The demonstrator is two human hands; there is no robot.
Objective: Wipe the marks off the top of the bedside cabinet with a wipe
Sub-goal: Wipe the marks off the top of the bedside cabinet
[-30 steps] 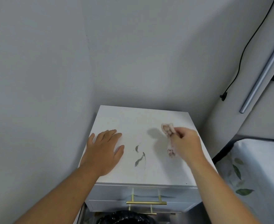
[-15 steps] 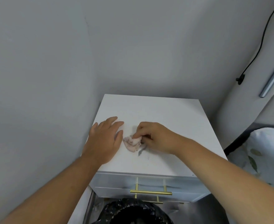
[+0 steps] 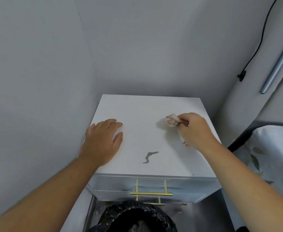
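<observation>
Pinching a crumpled, pinkish-white wipe (image 3: 172, 121) between thumb and fingertips, the right hand (image 3: 193, 128) sits over the flat white top of the bedside cabinet (image 3: 147, 108), at about 2 o'clock from the centre of that surface; its grip is clenched on the wad, which pokes out past the fingers toward 9 o'clock, and a small scrap of the same material shows under the heel of the hand. Whether the wipe touches the surface or is held just above it cannot be told, though a soft shadow lies beside it on the cabinet. The left hand (image 3: 102, 139) lies palm down and flat on the cabinet top at 9 o'clock, near the left edge, its grip released with fingers spread and nothing in it. One dark grey, wavy smear (image 3: 149, 156) remains on the top at about 6 o'clock, near the front edge, well apart from the wipe and between the two forearms. A tiny dark speck (image 3: 193, 174) sits at the front edge toward 5 o'clock. Below the top, a drawer front carries a slim brass bar handle (image 3: 151, 194), and a bin lined with a black plastic bag (image 3: 137, 215) stands on the floor in front.
</observation>
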